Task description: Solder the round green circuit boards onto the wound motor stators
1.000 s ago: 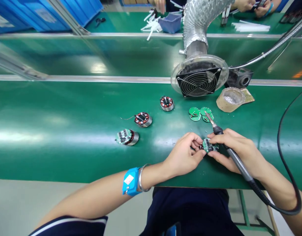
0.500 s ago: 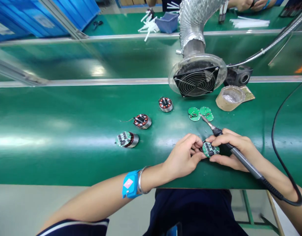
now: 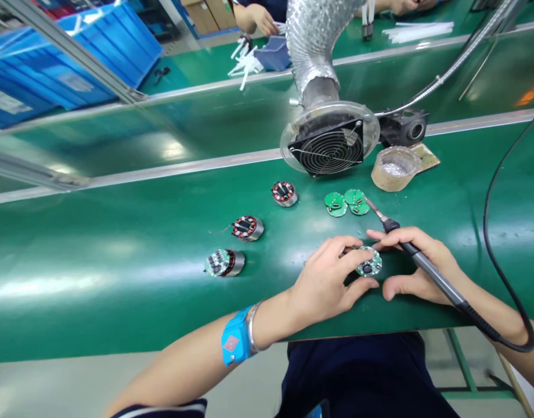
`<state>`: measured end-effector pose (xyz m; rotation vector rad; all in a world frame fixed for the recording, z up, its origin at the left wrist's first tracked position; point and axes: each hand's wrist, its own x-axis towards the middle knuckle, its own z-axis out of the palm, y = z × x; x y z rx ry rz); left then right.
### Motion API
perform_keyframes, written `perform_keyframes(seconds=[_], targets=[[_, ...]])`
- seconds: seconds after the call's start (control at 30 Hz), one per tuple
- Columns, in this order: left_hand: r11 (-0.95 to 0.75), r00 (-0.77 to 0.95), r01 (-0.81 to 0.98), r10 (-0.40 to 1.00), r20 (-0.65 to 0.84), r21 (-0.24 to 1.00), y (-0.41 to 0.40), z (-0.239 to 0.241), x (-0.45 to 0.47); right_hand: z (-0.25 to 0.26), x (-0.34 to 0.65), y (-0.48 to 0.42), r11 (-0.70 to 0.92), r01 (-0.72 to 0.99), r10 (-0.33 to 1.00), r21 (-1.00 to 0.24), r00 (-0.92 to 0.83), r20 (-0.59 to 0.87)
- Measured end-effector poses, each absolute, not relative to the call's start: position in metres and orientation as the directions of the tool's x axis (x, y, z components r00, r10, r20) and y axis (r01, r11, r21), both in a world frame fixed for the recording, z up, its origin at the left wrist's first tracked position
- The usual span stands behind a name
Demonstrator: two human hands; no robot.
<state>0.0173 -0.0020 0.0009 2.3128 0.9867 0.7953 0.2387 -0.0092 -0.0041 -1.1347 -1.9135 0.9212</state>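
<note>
My left hand [image 3: 325,281], with a blue strap [image 3: 237,343] on its wrist, has its fingers and thumb closed round a round green circuit board [image 3: 368,267]. What lies beneath that board is hidden. A soldering iron [image 3: 436,276] rests in my right hand [image 3: 426,264], its tip pointing up and left by loose round green boards [image 3: 356,200]. The thumb and fingertips of my right hand are just right of the held board, apart from it. On the left stand two wound motor stators [image 3: 284,195] [image 3: 248,228] and one stator with a board on top [image 3: 223,263].
A fume fan [image 3: 330,148] on a foil duct [image 3: 317,46] hangs over the bench. Behind the boards sits a tub [image 3: 393,171] beside a black holder [image 3: 406,129]. The iron's cable [image 3: 489,232] loops at right. Across the divider are blue bins [image 3: 88,58], white tubes [image 3: 419,32] and people's hands.
My right thumb and fingers have come away from the board. My left fingers now reach over its top. The camera view has tilted, and a co-worker's hand appears by the purple-grey bin.
</note>
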Motion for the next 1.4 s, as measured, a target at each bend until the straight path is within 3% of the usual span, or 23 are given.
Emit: perform_keyframes(seconds=[0.17, 0.33, 0.53, 0.7, 0.87, 0.97, 1.07, 1.13, 1.23, 1.3, 1.4], targets=[[-0.651, 0.580, 0.490, 0.740, 0.340, 0.580, -0.001, 0.004, 0.020, -0.013, 0.228, -0.019, 0.366, 0.446, 0.905, -0.817, -0.375, 0.200], [-0.697, 0.630, 0.503, 0.700, 0.336, 0.510, 0.003, 0.009, 0.015, -0.018, 0.207, -0.028, 0.339, 0.526, 0.937, -0.780, -0.260, 0.232], [-0.696, 0.673, 0.493, 0.685, 0.279, 0.522, 0.007, 0.010, 0.010, -0.019, 0.206, -0.030, 0.337, 0.511, 0.939, -0.790, -0.241, 0.245], [-0.709, 0.657, 0.509, 0.687, 0.311, 0.488, 0.006, 0.005, 0.011, -0.022, 0.205, -0.034, 0.394, 0.531, 0.919, -0.750, -0.252, 0.304], [-0.694, 0.680, 0.576, 0.700, 0.220, 0.432, 0.002, 0.012, 0.019, -0.024, 0.201, -0.044, 0.457, 0.568, 0.889, -0.685, -0.274, 0.366], [-0.687, 0.673, 0.573, 0.706, 0.222, 0.447, 0.001, 0.012, 0.022, -0.024, 0.201, -0.047, 0.487, 0.608, 0.872, -0.627, -0.301, 0.386], [-0.659, 0.666, 0.490, 0.705, 0.243, 0.570, 0.003, 0.008, 0.017, -0.025, 0.201, -0.047, 0.524, 0.623, 0.848, -0.581, -0.318, 0.424], [-0.545, 0.648, 0.405, 0.738, 0.191, 0.734, 0.007, 0.006, 0.009, -0.025, 0.202, -0.046, 0.510, 0.621, 0.856, -0.596, -0.293, 0.427], [-0.129, 0.599, 0.288, 0.798, -0.073, 0.949, 0.012, 0.001, -0.003, -0.024, 0.202, -0.045, 0.455, 0.623, 0.886, -0.636, -0.244, 0.395], [0.165, 0.575, 0.207, 0.777, -0.256, 0.964, 0.015, -0.004, -0.007, -0.023, 0.202, -0.046, 0.431, 0.632, 0.898, -0.644, -0.230, 0.376], [0.393, 0.540, 0.099, 0.751, -0.381, 0.914, 0.019, -0.012, -0.005, -0.023, 0.202, -0.046, 0.413, 0.644, 0.906, -0.644, -0.215, 0.366]])
